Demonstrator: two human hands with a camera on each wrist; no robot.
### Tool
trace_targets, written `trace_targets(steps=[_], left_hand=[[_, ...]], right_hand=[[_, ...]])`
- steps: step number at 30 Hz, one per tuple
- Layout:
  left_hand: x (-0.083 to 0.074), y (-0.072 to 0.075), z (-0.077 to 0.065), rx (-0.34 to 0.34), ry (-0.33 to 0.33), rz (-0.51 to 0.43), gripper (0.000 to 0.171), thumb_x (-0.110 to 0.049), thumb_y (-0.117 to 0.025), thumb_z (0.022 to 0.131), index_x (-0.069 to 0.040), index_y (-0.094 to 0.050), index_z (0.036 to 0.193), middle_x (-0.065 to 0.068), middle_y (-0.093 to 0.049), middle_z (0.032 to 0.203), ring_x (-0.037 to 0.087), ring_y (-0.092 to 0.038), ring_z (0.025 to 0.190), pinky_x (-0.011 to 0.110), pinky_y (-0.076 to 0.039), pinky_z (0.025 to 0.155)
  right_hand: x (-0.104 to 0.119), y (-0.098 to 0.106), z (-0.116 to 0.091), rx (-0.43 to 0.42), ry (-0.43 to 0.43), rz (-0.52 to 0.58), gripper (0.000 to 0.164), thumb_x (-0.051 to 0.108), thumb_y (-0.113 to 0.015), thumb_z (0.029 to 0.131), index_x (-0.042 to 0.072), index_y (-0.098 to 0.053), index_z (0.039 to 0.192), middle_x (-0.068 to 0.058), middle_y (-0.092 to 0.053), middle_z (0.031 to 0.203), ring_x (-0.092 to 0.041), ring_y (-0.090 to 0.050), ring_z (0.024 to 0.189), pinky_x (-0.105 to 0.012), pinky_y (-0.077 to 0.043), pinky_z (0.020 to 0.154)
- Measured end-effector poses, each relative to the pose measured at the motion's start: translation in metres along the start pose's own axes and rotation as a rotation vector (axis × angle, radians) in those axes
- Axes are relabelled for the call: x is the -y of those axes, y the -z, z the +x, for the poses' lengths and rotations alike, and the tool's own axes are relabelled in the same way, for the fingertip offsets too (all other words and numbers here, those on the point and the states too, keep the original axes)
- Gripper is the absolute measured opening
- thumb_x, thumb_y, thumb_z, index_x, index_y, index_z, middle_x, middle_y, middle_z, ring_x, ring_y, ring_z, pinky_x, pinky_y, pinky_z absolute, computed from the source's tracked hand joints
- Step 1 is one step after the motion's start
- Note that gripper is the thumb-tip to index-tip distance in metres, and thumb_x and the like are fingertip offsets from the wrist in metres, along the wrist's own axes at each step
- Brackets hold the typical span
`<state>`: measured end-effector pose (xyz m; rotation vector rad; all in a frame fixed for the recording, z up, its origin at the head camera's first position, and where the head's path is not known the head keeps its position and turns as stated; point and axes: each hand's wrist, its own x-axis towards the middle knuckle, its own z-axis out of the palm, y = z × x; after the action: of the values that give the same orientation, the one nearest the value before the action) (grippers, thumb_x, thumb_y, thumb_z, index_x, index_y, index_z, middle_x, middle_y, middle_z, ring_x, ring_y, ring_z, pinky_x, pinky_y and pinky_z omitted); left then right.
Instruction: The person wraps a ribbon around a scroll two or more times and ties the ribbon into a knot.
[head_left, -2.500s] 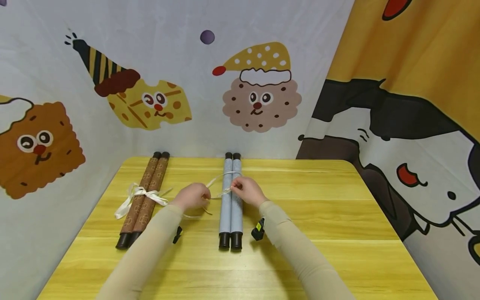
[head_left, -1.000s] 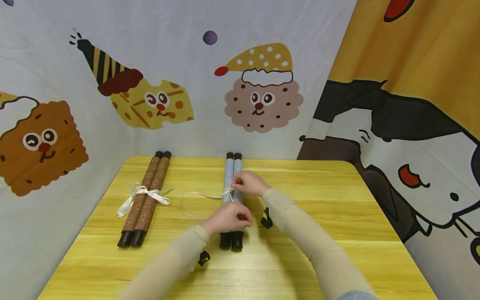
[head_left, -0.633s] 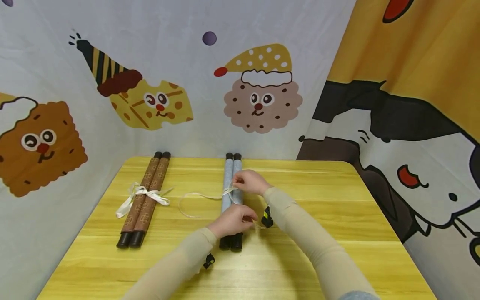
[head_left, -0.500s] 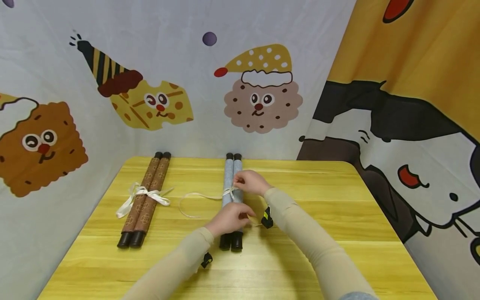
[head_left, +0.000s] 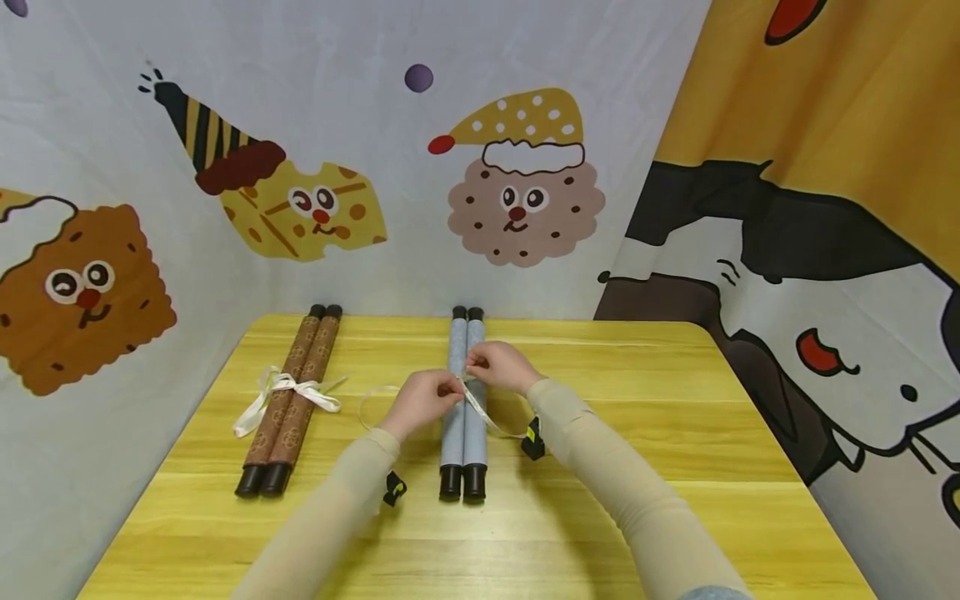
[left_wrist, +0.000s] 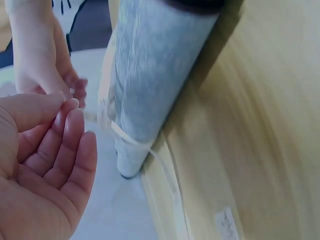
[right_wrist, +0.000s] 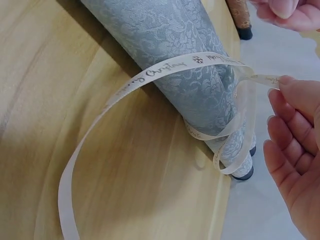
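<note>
A pair of blue-grey patterned scrolls (head_left: 463, 442) with black ends lies side by side on the table, a white ribbon (right_wrist: 165, 70) with dark lettering looped around them. My right hand (head_left: 501, 367), over the scrolls' middle, pinches the ribbon between thumb and fingertip. From the crossing, one ribbon tail runs over the scrolls to the right; another curves out on the left. My left hand (head_left: 423, 402) hovers just left of the scrolls. Its fingers are loosely bent in the left wrist view, thumb close to the fingertips, and no ribbon shows between them.
Two brown patterned scrolls (head_left: 279, 433), tied with a white bow (head_left: 288, 383), lie on the left of the wooden table (head_left: 637, 433). A cloth backdrop (head_left: 337, 50) with cartoon figures hangs behind the table's far edge.
My left hand carried a ribbon tail across to the right, let it go, and moved back up and left. That tail now drapes over the scrolls. The right hand keeps its pinch.
</note>
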<state>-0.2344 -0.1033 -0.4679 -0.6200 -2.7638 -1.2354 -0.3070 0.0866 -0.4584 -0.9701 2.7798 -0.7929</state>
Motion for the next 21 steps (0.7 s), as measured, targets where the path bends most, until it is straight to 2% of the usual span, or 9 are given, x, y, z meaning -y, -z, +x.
trace_targets(steps=[8,15,21], left_hand=[[0.009,0.007,0.011,-0.036,0.126,-0.055,0.003,-0.007,-0.073,0.089,-0.005,-0.071,0.087,0.0,-0.068,0.082,0.014,-0.062,0.076,0.032,-0.054,0.071],[0.012,0.002,0.022,-0.082,0.147,-0.066,0.01,-0.007,-0.073,0.089,-0.002,-0.074,0.098,0.006,-0.072,0.091,0.02,-0.066,0.085,0.036,-0.055,0.078],[0.014,-0.004,0.03,-0.072,0.176,-0.094,0.014,-0.008,-0.074,0.088,-0.001,-0.074,0.101,0.007,-0.072,0.092,0.022,-0.066,0.085,0.037,-0.055,0.077]], right_hand=[[-0.002,0.0,-0.001,-0.02,-0.009,0.042,0.005,0.016,-0.07,0.094,0.011,-0.068,0.091,0.004,-0.065,0.084,-0.009,-0.057,0.076,-0.027,-0.049,0.071],[-0.006,-0.004,-0.001,-0.044,-0.004,0.054,0.006,0.017,-0.071,0.093,0.013,-0.068,0.09,0.005,-0.065,0.083,-0.008,-0.057,0.075,-0.027,-0.049,0.069],[-0.008,-0.007,0.0,-0.058,-0.007,0.083,0.006,0.018,-0.071,0.093,0.013,-0.07,0.09,0.006,-0.065,0.082,-0.008,-0.057,0.074,-0.027,-0.049,0.069]])
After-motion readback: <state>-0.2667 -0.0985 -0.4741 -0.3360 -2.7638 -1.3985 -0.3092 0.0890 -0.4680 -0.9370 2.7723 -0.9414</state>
